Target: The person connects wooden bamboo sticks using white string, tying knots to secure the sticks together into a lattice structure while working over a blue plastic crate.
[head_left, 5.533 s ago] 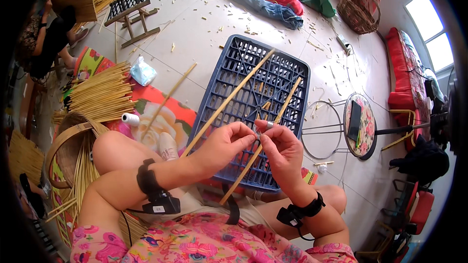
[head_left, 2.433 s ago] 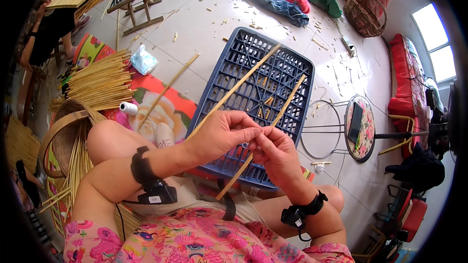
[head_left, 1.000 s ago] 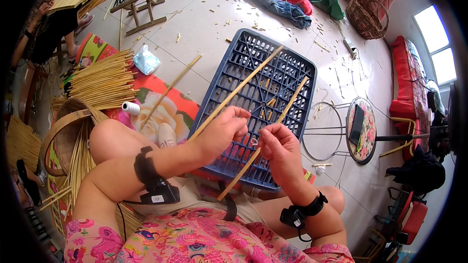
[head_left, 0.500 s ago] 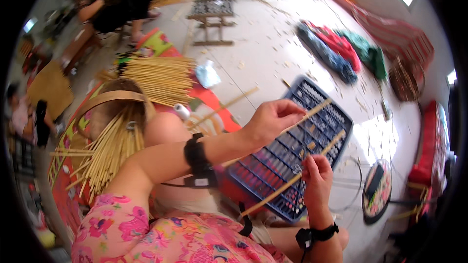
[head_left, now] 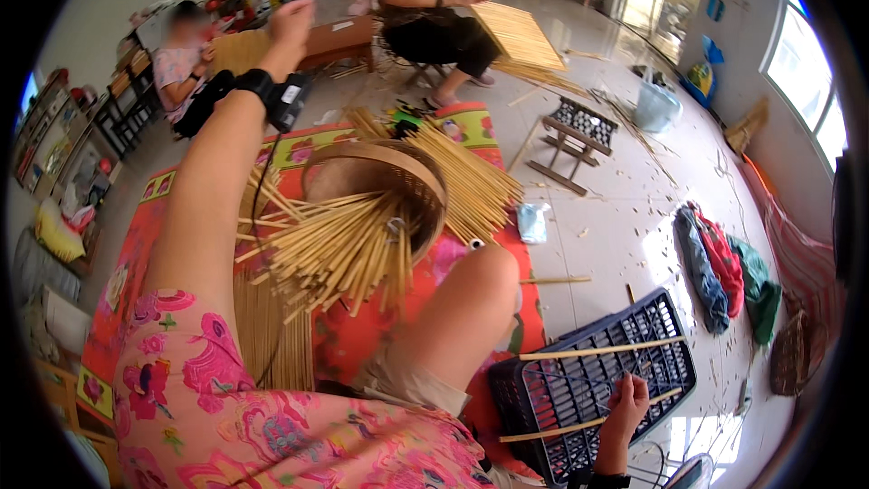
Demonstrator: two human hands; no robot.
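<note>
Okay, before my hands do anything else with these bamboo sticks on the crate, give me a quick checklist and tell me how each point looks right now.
1. Right hand on the work: ok, it rests on the dark blue crate at the sticks.
2. Left hand on the work: not ok, it is raised high and far from the crate.
3. Two bamboo sticks on the crate: ok, both lie across its top.
4. Something held in the left hand: cannot tell, its fingers are not clearly seen.
5. Spare sticks within reach: ok, a bundle pokes out of the round basket frame beside the knee.
</note>
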